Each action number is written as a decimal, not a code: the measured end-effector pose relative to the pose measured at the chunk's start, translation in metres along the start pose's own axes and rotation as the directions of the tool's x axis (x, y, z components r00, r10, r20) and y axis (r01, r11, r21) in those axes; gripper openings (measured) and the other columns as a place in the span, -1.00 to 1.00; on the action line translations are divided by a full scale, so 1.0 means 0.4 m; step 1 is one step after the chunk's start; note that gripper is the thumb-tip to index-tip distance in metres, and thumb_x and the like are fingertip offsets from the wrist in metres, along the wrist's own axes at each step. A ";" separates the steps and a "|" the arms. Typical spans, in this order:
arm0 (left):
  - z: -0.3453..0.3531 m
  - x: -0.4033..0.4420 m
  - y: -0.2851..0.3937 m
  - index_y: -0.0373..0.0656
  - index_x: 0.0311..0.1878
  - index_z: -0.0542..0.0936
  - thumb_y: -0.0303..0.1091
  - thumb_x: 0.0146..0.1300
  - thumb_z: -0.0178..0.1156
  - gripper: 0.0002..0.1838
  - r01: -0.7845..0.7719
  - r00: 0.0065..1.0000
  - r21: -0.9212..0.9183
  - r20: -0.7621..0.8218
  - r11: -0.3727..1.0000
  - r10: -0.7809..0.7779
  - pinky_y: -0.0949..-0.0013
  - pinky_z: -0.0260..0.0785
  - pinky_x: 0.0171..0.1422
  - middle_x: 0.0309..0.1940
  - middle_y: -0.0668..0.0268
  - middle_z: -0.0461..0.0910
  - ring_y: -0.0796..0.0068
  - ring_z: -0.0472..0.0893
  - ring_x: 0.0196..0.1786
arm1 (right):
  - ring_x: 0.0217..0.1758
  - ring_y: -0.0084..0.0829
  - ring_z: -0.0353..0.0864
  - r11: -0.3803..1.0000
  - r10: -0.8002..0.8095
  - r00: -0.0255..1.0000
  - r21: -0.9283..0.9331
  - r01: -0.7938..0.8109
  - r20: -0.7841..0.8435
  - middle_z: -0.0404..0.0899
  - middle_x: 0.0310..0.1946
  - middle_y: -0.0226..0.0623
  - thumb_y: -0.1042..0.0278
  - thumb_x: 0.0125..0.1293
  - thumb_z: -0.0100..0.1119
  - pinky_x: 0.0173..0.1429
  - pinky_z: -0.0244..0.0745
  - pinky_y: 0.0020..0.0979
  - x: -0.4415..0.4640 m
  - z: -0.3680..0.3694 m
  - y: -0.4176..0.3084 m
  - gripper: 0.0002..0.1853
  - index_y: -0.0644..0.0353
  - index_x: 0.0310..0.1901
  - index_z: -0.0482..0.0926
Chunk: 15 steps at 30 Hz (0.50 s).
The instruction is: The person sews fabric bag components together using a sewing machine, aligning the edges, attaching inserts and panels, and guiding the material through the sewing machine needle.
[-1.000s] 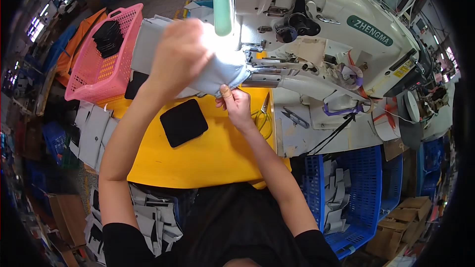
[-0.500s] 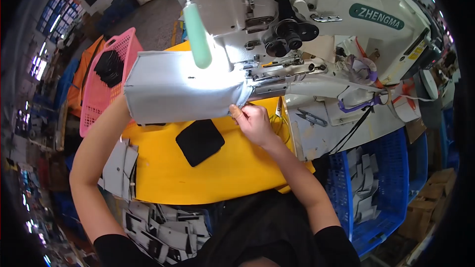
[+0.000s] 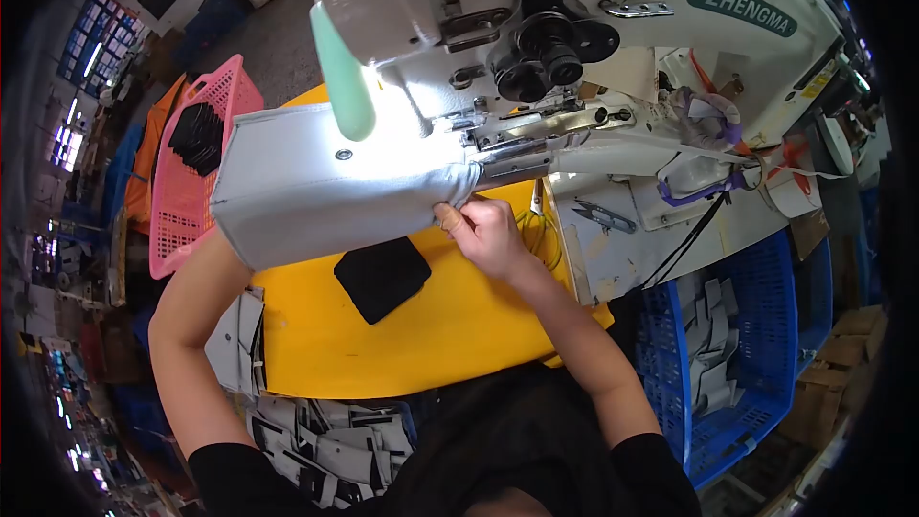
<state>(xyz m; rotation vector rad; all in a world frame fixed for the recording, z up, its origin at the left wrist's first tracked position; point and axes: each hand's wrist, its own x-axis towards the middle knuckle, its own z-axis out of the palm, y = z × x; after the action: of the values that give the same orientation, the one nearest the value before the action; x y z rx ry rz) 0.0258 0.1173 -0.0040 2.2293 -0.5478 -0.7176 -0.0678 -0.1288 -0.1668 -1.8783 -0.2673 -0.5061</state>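
Mid-frame, right hand point(image 3: 488, 236) pinches pouch point(image 3: 306, 196) edge beside machine point(image 3: 656, 33); left hand hidden, grip can't be told; best keep edge taut, fingertips clear.

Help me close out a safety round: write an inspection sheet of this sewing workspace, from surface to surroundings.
Surface: yellow sheet beside a grey tabletop with marks on it.
Job's things: grey piece, its right end at the sewing machine, lit by a green lamp; black pad lying on the yellow sheet.
Clutter: scissors near the yellow sheet's right edge; snips on the grey tabletop.
Hands: right hand has its fingers on the grey piece's near edge, pinching it; left hand hidden by the piece, grip cannot be told.
Cables: black cords hang beside the machine; whether electrical, cannot tell.
Surroundings: pink basket with black pieces; blue crate with grey scraps; cardboard boxes at far right.
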 end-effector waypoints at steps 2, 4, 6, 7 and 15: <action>0.002 -0.015 -0.001 -0.15 0.27 0.48 -0.24 0.37 0.14 -0.56 0.039 0.998 -0.128 -0.043 0.991 -0.045 0.35 0.50 0.18 0.12 0.21 0.56 0.40 0.60 0.09 | -0.61 -0.45 0.62 1.000 0.000 1.000 -0.006 0.000 0.008 0.59 -0.66 -0.22 0.21 0.42 0.18 -0.49 0.46 -0.44 -0.001 -0.006 0.008 -0.59 0.38 -0.50 0.60; 0.033 0.006 0.030 -0.15 0.28 0.47 -0.23 0.38 0.13 -0.56 0.061 0.993 -0.263 -0.083 0.963 -0.085 0.34 0.50 0.19 0.12 0.21 0.56 0.40 0.60 0.10 | -0.60 -0.48 0.61 0.999 0.031 0.999 0.040 -0.032 0.023 0.59 -0.65 -0.23 0.21 0.43 0.17 -0.49 0.46 -0.46 0.001 -0.007 0.008 -0.59 0.39 -0.49 0.59; 0.034 0.013 0.038 -0.15 0.28 0.47 -0.22 0.39 0.13 -0.55 0.079 0.983 -0.398 -0.119 0.914 -0.137 0.34 0.49 0.20 0.12 0.21 0.56 0.40 0.59 0.10 | -0.59 -0.54 0.60 0.980 0.113 0.993 0.159 -0.119 0.043 0.59 -0.64 -0.27 0.19 0.44 0.15 -0.48 0.47 -0.50 0.004 -0.005 0.005 -0.58 0.39 -0.48 0.59; 0.030 0.024 0.046 -0.15 0.29 0.47 -0.22 0.39 0.12 -0.55 0.089 0.977 -0.461 -0.134 0.883 -0.168 0.34 0.49 0.20 0.12 0.21 0.56 0.39 0.59 0.11 | -0.59 -0.54 0.60 0.982 0.105 0.993 0.154 -0.113 0.060 0.59 -0.64 -0.27 0.19 0.44 0.15 -0.48 0.47 -0.50 0.003 -0.008 -0.004 -0.58 0.39 -0.48 0.59; 0.027 -0.175 -0.032 -0.21 0.26 0.47 -0.12 0.42 0.08 -0.54 -0.241 0.867 -0.711 -0.464 0.661 -0.183 0.39 0.50 0.12 0.06 0.25 0.60 0.46 0.60 0.08 | -0.62 -0.59 0.54 0.861 0.234 0.966 0.437 -0.259 0.112 0.55 -0.64 -0.35 0.15 0.48 0.09 -0.50 0.46 -0.55 -0.011 -0.012 -0.059 -0.57 0.34 -0.47 0.55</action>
<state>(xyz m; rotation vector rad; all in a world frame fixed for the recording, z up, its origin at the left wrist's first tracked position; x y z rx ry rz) -0.0317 0.1601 0.0033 1.4883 0.0158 -0.2246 -0.0827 -0.1245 -0.1477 -1.4447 -0.1579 -0.1924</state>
